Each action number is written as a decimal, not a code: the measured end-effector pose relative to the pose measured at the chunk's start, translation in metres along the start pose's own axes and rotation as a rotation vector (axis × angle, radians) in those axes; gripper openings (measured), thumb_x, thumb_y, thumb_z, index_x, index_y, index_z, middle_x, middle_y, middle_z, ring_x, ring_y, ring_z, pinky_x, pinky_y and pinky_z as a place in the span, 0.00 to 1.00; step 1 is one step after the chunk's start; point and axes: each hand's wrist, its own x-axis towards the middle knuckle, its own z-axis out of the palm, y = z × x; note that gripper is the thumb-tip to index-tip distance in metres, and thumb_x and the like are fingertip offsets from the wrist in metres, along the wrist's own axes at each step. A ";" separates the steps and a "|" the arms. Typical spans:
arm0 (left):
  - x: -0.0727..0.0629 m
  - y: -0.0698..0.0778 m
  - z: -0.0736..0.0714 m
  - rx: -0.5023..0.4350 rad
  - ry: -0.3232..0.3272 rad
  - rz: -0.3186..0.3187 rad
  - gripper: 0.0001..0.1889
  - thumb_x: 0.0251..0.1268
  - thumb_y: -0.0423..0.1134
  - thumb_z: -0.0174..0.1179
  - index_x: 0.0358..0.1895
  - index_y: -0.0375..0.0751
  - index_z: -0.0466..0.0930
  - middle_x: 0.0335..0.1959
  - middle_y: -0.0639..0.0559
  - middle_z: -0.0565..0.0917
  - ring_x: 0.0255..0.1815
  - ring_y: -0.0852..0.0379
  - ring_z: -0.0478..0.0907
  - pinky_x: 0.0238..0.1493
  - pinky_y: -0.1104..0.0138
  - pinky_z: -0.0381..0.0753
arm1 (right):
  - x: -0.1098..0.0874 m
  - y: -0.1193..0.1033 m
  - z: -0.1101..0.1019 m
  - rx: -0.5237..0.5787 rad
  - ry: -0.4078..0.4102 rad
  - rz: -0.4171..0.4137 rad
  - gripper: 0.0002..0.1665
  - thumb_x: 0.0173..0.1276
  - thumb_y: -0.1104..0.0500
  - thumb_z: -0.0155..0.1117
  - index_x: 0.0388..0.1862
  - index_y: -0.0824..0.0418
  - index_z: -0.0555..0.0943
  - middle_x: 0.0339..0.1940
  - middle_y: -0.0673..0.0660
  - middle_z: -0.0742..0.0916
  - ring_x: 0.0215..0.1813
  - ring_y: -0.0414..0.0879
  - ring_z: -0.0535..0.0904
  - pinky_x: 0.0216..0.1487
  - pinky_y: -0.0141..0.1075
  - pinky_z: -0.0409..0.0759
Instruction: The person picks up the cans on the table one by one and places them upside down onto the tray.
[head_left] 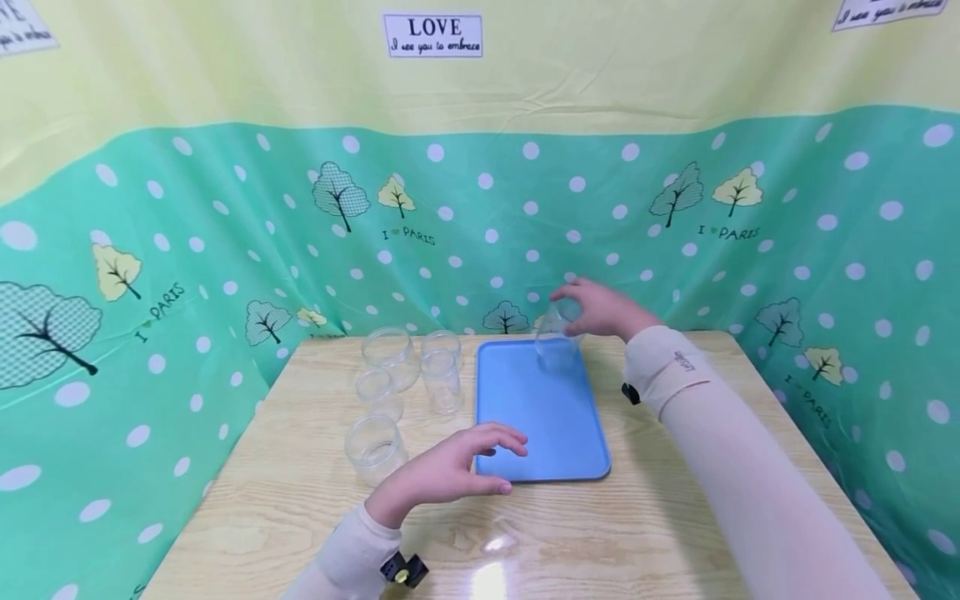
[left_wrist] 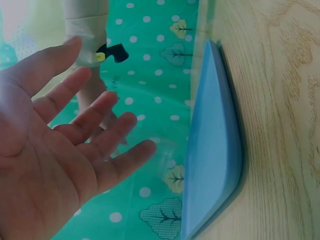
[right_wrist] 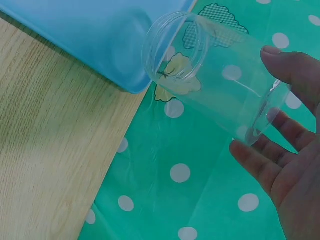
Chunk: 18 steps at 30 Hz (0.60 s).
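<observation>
My right hand (head_left: 600,310) grips a clear plastic jar (right_wrist: 225,75) by its base end. The jar's threaded mouth points down toward the far right corner of the blue tray (head_left: 532,417). In the right wrist view, thumb and fingers lie around the base rim, and the mouth overlaps the tray's corner. My left hand (head_left: 453,467) holds nothing, its fingers spread beside the tray's near left corner. Closest to that hand stands a wide, short clear jar (head_left: 375,454) on the table.
Several more clear jars stand left of the tray: a large wide jar (head_left: 390,358) at the back, a tall narrow jar (head_left: 442,387) and a small jar (head_left: 381,396). The wooden table (head_left: 600,542) ends at a green dotted curtain (head_left: 420,267).
</observation>
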 end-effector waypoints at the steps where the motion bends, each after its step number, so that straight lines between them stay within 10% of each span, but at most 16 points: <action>1: 0.000 0.000 0.000 0.003 -0.001 -0.002 0.20 0.70 0.48 0.67 0.62 0.65 0.77 0.71 0.58 0.74 0.73 0.58 0.69 0.57 0.61 0.80 | 0.001 -0.001 0.001 0.003 -0.004 0.005 0.40 0.60 0.56 0.77 0.72 0.47 0.75 0.83 0.66 0.60 0.81 0.67 0.56 0.71 0.66 0.69; 18: 0.000 0.002 0.000 0.114 0.029 -0.014 0.20 0.69 0.44 0.69 0.62 0.58 0.78 0.70 0.55 0.75 0.73 0.58 0.69 0.71 0.63 0.74 | 0.012 -0.003 0.017 0.002 -0.051 0.024 0.40 0.60 0.59 0.76 0.72 0.47 0.75 0.79 0.64 0.66 0.76 0.66 0.65 0.67 0.65 0.74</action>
